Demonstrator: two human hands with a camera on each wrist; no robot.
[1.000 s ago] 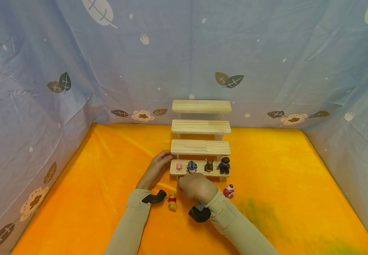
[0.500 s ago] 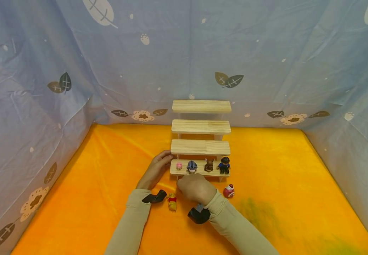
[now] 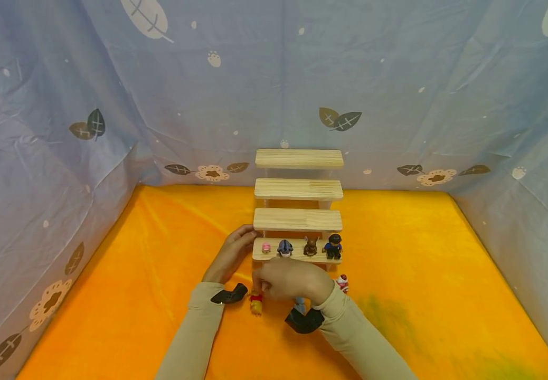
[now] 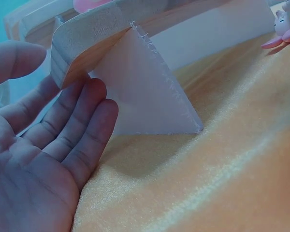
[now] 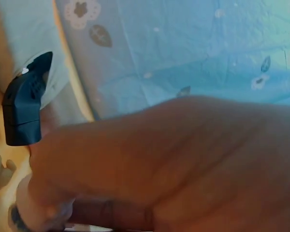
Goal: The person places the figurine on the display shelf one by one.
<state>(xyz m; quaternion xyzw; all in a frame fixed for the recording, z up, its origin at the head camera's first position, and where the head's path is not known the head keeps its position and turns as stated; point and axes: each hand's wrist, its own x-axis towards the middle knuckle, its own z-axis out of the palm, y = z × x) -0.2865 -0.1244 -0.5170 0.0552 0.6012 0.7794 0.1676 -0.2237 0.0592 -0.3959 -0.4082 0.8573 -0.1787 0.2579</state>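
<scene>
My left hand (image 3: 231,257) holds the left end of a stepped wooden display shelf (image 3: 298,219). In the left wrist view its thumb lies over a step's end, its fingers partly behind and under the board. My right hand (image 3: 293,278) is before the lowest step, its bent fingers over the head of a small yellow bear figure (image 3: 256,306) in a red top. Whether they grip anything is hidden. On the lowest step stand a pink figure (image 3: 266,247), a blue-grey donkey (image 3: 285,248), a brown figure (image 3: 310,246) and a dark-haired figure (image 3: 333,247).
A red-and-white figure (image 3: 342,283) lies on the orange cloth (image 3: 412,264), right of my right wrist. Something blue-grey (image 3: 300,304) shows beneath that wrist. Behind the shelf hangs a blue patterned curtain (image 3: 255,79), and it runs along both sides.
My right hand has shifted left from below the donkey, and now covers the yellow bear's head. Its wrist partly hides the red-and-white figure. The left hand stays at the shelf.
</scene>
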